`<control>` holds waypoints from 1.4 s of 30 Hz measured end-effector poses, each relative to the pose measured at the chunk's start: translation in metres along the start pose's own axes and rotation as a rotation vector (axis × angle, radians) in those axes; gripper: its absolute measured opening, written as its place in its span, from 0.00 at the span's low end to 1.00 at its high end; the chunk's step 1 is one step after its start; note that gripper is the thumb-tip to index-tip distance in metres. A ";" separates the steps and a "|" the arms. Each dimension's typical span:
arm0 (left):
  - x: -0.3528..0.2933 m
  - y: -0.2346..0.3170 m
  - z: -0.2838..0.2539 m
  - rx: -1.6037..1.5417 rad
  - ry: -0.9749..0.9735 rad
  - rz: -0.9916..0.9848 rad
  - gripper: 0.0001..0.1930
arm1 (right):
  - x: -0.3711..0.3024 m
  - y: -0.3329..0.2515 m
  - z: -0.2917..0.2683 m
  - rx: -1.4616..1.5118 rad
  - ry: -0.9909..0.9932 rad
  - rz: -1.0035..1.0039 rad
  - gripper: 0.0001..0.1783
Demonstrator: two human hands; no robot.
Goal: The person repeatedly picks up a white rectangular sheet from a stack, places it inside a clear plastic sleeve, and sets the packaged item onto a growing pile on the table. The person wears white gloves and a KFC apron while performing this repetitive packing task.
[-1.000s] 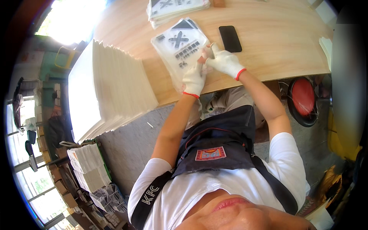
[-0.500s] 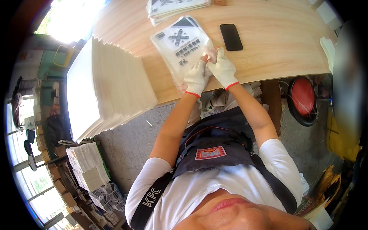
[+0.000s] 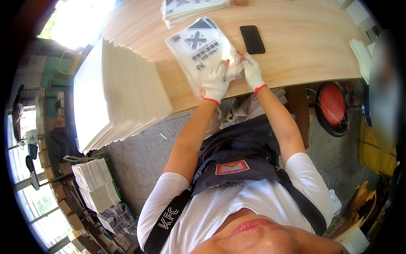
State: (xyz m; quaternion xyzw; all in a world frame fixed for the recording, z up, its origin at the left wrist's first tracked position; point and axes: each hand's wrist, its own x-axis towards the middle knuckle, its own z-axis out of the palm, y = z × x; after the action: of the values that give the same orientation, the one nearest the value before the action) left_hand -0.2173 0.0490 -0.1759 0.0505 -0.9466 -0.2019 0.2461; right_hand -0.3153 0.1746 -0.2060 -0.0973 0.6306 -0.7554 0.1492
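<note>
A clear plastic bag (image 3: 202, 51) with black print is laid flat on the wooden worktop (image 3: 296, 51), near its front edge. The left hand (image 3: 215, 82), in a white glove, is pressed on the bag's near end, fingers together. The right hand (image 3: 252, 72), also gloved, is closed on the bag's near right corner. A black phone (image 3: 252, 39) is seen just right of the bag. A tall stack of white sheets (image 3: 114, 93) is noted at the left.

Light wooden table (image 3: 304, 46) with a curved near edge. Lying on it: a clear plastic packet with black print (image 3: 202, 48), a black rectangular phone (image 3: 252, 39) just beside it, a stack of similar printed packets (image 3: 192, 7) at the far edge, and a tall stack of white sheets (image 3: 116, 93) on the left end.
</note>
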 end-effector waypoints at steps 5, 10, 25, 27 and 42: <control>0.001 0.000 0.001 0.032 -0.027 0.015 0.26 | 0.001 -0.015 -0.004 -0.267 -0.003 0.003 0.12; 0.001 0.000 -0.001 0.005 -0.026 0.004 0.26 | -0.015 -0.052 0.012 -0.789 0.008 0.077 0.16; 0.000 0.001 0.001 0.020 0.006 0.022 0.23 | -0.006 -0.007 -0.002 -0.407 0.145 0.005 0.18; -0.001 0.001 0.001 -0.010 0.023 0.015 0.22 | -0.008 -0.008 -0.007 -0.544 0.128 -0.050 0.19; -0.001 0.002 0.002 -0.083 -0.037 -0.088 0.23 | 0.022 -0.061 -0.009 -1.400 -0.402 -0.797 0.10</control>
State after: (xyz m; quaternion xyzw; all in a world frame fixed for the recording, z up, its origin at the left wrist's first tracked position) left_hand -0.2173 0.0520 -0.1768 0.0778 -0.9387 -0.2527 0.2214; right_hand -0.3450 0.1851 -0.1485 -0.5170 0.8344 -0.1529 -0.1147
